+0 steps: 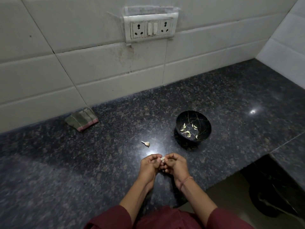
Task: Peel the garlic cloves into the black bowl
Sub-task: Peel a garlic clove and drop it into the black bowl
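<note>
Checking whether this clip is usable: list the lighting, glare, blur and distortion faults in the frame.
Head view: dim overall; a white glare patch on the countertop just beyond the left hand and right hand, washing out the garlic clove they pinch; a smaller glint right of the black bowl; the wide-angle lens bows the wall tiles; the lower-left countertop looks smeared.

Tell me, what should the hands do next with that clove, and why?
Probably pull the skin off the clove that the left hand and right hand pinch between them, though how much skin is left is too small to tell. It is not yet in the bowl, where the peeled cloves lie.
</note>
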